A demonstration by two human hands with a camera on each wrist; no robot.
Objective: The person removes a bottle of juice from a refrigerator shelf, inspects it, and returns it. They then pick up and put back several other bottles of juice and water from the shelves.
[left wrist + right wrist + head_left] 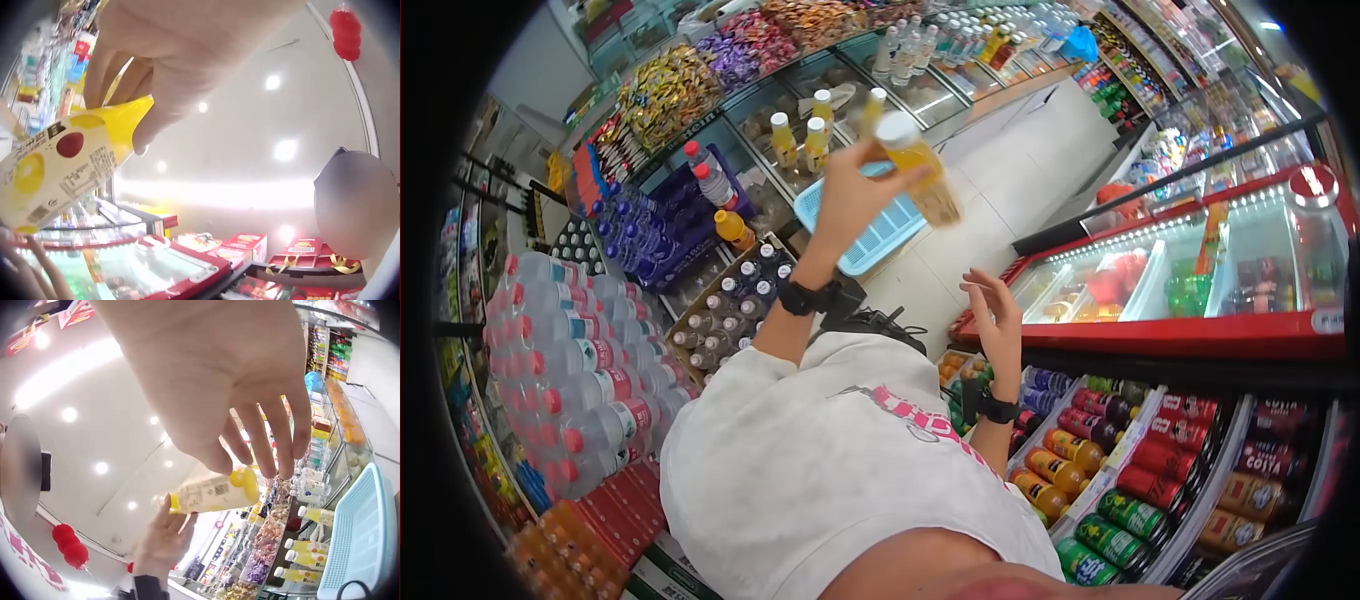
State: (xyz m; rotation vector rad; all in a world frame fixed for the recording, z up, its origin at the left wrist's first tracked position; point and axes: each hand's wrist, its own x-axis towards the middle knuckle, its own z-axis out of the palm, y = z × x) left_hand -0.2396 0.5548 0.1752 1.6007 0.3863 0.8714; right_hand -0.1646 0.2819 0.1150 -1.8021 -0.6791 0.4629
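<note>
My left hand [850,205] grips a yellow drink bottle [923,172] with a white cap, holding it tilted by its upper part above a light-blue plastic basket [888,245]. Lemon and dark-red fruit pictures cover the label of this bottle [69,153] in the left wrist view. My right hand [997,315] is apart from the bottle, raised over the floor, with fingers spread and nothing in them. In the right wrist view, the right palm [219,381] hangs over the bottle [215,492]. Several similar yellow bottles [783,140] stand on the glass counter beyond the basket.
Shrink-wrapped water bottles [590,370] are stacked at the left, near a carton of dark bottles [730,305]. A red-edged display freezer [1160,270] stands at the right, above a shelf of cans and juice bottles [1130,480]. Packaged snacks [665,100] line the far counter.
</note>
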